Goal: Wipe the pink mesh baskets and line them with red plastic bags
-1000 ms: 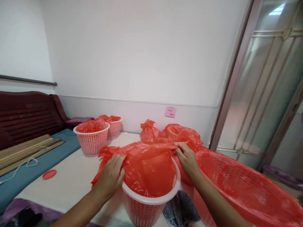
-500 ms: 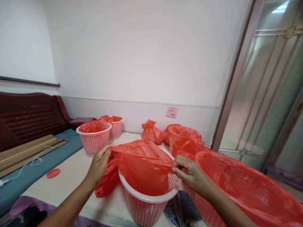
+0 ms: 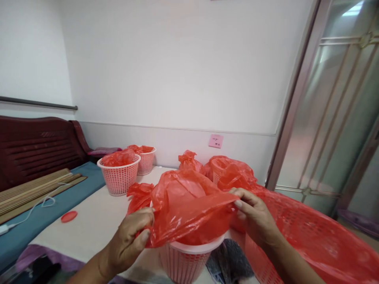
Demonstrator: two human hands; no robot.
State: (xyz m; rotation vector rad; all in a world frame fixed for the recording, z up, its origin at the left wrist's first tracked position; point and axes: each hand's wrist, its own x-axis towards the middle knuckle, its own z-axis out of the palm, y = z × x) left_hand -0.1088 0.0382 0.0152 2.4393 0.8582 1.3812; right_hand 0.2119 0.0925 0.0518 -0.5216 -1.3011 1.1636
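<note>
A red plastic bag (image 3: 192,215) is stretched over the mouth of a pink plastic basket (image 3: 186,260) in front of me. My left hand (image 3: 132,236) pinches the bag's edge at the basket's left side, thumb toward me. On the right, my right hand (image 3: 254,213) grips the opposite edge between thumb and fingers. Part of the bag bulges up at the far side of the rim and hides most of it. Against the basket's right side lies a dark grey cloth (image 3: 231,260).
Two pink baskets (image 3: 120,179) holding red bags stand at the back left. A knotted red bag (image 3: 189,161) sits by the wall. At right is a large basket lined in red (image 3: 319,232). A red lid-like disc (image 3: 69,216) lies on the pale tabletop (image 3: 91,232).
My left hand has come down and toward me, drawing the bag's edge over the basket's near left rim. My right hand has shifted slightly right, and the bag now covers more of the rim.
</note>
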